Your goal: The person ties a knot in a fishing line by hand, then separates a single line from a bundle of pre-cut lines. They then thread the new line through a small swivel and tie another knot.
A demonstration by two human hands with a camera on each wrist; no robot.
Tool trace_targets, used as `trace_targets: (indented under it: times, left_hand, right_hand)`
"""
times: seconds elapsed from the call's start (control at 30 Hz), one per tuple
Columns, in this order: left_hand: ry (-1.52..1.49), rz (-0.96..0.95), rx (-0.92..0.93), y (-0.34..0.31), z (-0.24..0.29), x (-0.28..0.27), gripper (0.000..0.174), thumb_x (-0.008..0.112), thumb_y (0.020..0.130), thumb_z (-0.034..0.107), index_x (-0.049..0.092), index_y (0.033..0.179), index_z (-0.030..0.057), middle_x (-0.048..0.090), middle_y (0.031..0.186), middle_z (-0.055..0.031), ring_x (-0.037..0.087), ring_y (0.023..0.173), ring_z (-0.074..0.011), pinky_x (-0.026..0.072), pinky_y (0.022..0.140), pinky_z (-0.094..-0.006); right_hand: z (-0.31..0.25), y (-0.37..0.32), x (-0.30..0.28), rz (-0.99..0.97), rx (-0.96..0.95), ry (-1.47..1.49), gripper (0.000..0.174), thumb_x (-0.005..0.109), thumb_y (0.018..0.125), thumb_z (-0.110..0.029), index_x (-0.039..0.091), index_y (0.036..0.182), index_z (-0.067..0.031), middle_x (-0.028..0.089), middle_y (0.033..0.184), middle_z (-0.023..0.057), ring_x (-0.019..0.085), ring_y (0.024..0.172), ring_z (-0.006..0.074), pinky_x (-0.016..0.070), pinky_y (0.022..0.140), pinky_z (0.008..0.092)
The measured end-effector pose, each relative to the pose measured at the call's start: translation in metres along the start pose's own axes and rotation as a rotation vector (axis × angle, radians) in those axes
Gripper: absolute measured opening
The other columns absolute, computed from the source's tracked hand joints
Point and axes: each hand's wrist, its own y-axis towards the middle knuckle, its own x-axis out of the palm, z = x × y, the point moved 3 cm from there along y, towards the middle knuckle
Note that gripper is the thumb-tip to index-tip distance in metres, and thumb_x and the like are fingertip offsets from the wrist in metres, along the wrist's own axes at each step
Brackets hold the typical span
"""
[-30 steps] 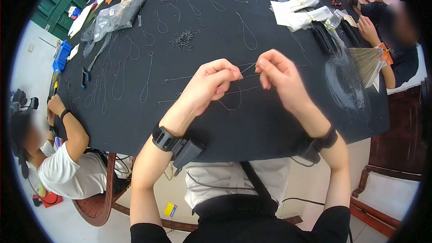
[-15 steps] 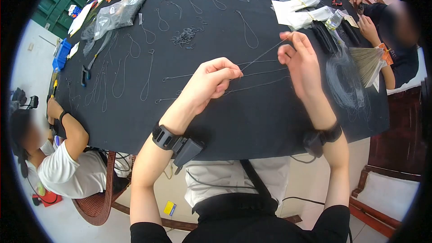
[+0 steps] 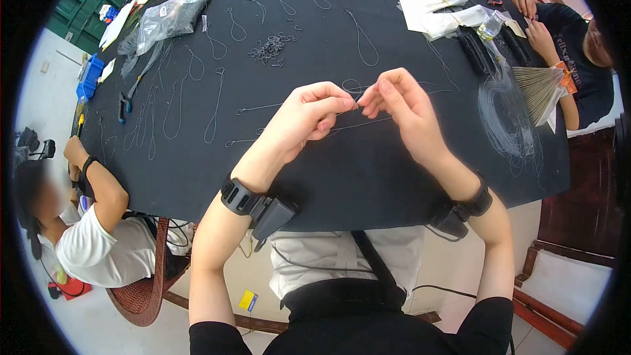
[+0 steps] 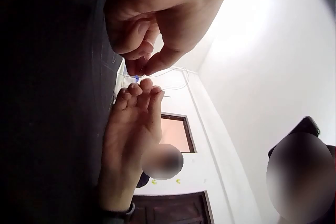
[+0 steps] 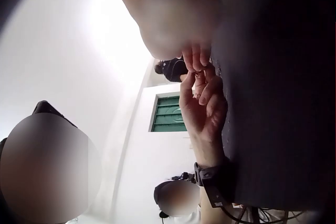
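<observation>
In the head view the left hand [image 3: 303,118] pinches a thin dark line between thumb and forefinger, over the middle of the black table. Close on its right, the right hand [image 3: 406,113] pinches the same line, the fingertips of both hands nearly meeting. A loop of the line [image 3: 351,84] curves just behind the fingertips. Whether a hook is between the fingers cannot be told. Straight lines with small looped ends [image 3: 259,109] lie on the cloth beneath the hands. The left wrist view shows thin line arcing beside the fingertips of the left hand [image 4: 152,24].
A pile of small dark hooks [image 3: 271,49] lies beyond the hands, with looped lines around it. A clear bag [image 3: 171,18] is at the back left, white packets [image 3: 434,10] at the back right, and a coil of line [image 3: 503,125] at the right. People sit at both sides.
The right hand moved out to the right and up, drawing the line taut, and is now back beside the left hand. The left hand has barely moved.
</observation>
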Motion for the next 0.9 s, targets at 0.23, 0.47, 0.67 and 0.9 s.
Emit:
trace_targets:
  times: [0.23, 0.47, 0.67, 0.9]
  left_hand:
    - [-0.013, 0.030, -0.039, 0.0012, -0.0032, -0.0009, 0.010, 0.058, 0.085, 0.011, 0.060, 0.090, 0.0034, 0.047, 0.061, 0.0055, 0.037, 0.047, 0.0010, 0.0259, 0.038, -0.0131]
    - [0.041, 0.005, -0.033, 0.0024, -0.0036, -0.0014, 0.010, 0.060, 0.084, 0.009, 0.063, 0.091, 0.0026, 0.050, 0.063, 0.0053, 0.038, 0.048, 0.0016, 0.0272, 0.039, -0.0128]
    - [0.085, -0.003, -0.008, 0.0038, -0.0072, -0.0013, 0.011, 0.060, 0.084, 0.011, 0.063, 0.091, 0.0030, 0.050, 0.062, 0.0062, 0.038, 0.047, 0.0015, 0.0264, 0.039, -0.0132]
    - [0.099, 0.031, -0.019, 0.0024, -0.0048, 0.0011, 0.012, 0.060, 0.085, 0.014, 0.062, 0.089, 0.0035, 0.050, 0.062, 0.0055, 0.039, 0.047, 0.0014, 0.0260, 0.038, -0.0133]
  right_hand:
    - [-0.0010, 0.0002, -0.0020, -0.016, -0.055, -0.103, 0.020, 0.041, 0.095, -0.020, 0.050, 0.092, -0.0016, 0.062, 0.085, 0.0096, 0.058, 0.077, 0.0125, 0.0467, 0.073, 0.0257]
    - [-0.0007, 0.0019, -0.0037, -0.022, -0.040, -0.134, 0.021, 0.041, 0.095, -0.020, 0.050, 0.091, -0.0014, 0.062, 0.084, 0.0097, 0.058, 0.077, 0.0129, 0.0471, 0.073, 0.0263]
    - [0.0005, 0.0012, -0.0055, -0.030, -0.038, -0.110, 0.022, 0.042, 0.095, -0.021, 0.050, 0.092, -0.0014, 0.062, 0.084, 0.0094, 0.058, 0.076, 0.0127, 0.0474, 0.072, 0.0261]
    - [-0.0005, 0.0020, -0.0088, 0.014, 0.013, -0.028, 0.023, 0.041, 0.095, -0.022, 0.050, 0.093, -0.0014, 0.062, 0.084, 0.0103, 0.059, 0.077, 0.0132, 0.0474, 0.072, 0.0260]
